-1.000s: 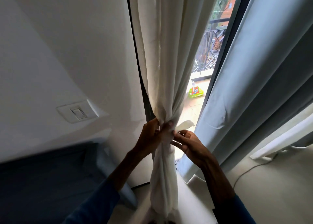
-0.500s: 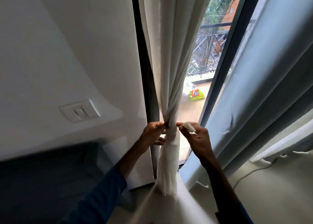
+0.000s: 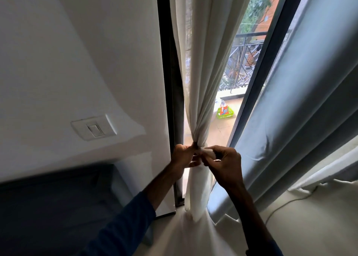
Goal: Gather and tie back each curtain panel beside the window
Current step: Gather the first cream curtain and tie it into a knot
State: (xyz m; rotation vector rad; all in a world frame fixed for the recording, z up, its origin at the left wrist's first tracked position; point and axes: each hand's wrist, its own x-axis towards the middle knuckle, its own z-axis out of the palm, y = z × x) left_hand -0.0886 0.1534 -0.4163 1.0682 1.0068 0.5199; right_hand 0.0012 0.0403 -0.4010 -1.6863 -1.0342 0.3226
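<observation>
A cream sheer curtain panel hangs by the dark window frame, bunched tight into a narrow waist at hand height. My left hand pinches the bunched cloth from the left. My right hand holds the end of a white tie strip against the bunch from the right. Both hands meet at the gathered point. A grey-blue curtain panel hangs loose to the right of the window.
A white wall with a light switch is on the left. A dark sofa sits at the lower left. Outside are a balcony railing and a green basket. A thin cable runs along the floor at right.
Both hands have drawn closer together at the bunch, and my right hand has brought the tie end up against the curtain. The view has shifted slightly.
</observation>
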